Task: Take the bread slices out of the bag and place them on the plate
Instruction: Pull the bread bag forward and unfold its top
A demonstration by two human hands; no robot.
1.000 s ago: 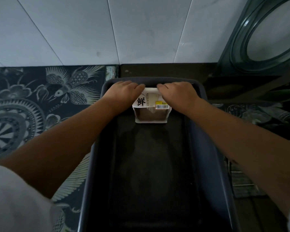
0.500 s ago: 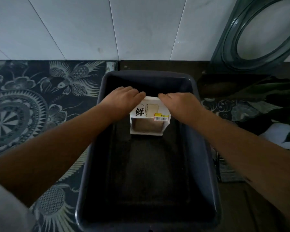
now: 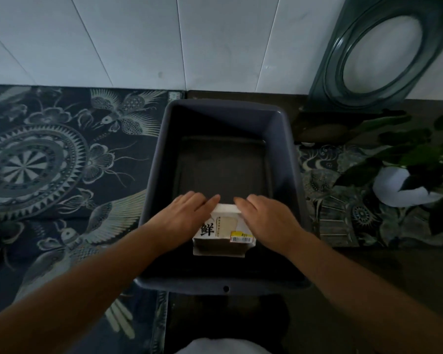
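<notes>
Both hands, left hand (image 3: 183,217) and right hand (image 3: 265,218), pinch the bread bag (image 3: 224,232) top at six o'clock in the gray bin (image 3: 283,139), probably to open it.

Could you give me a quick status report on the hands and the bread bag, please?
Left hand and right hand both on the bread bag, gripping its top. Bag sits unopened in the dark bin. No plate visible.

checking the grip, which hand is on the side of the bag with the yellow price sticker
The right hand. The yellow sticker sits at the bread bag's right corner beside it; the left hand covers the side with the black character.
</notes>
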